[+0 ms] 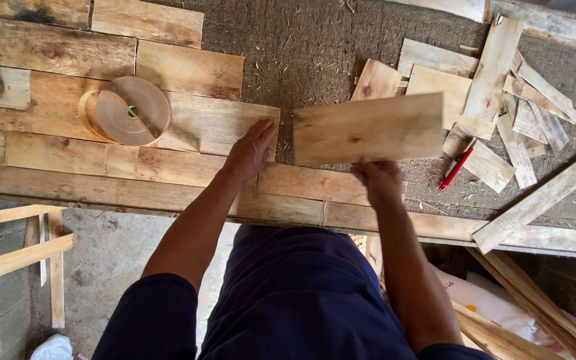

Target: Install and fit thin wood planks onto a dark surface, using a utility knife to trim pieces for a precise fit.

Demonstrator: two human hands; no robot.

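Observation:
My right hand [378, 179] grips the near edge of a rectangular wooden board [368, 128] and holds it flat above the work surface. My left hand [251, 151] rests palm down, fingers apart, on the right end of a laid plank [225, 123]. That plank belongs to several rows of rough planks [55, 153] set side by side on the left. The held board hangs just right of the plank's end, with a small gap between them.
A roll of tan edge banding [128, 110] lies on the planks at the left. Offcut boards [501, 80] are heaped at the upper right, with a red pencil [456, 169] beside them. A long strip [541, 197] leans at the right. Loose battens [15, 257] lie lower left.

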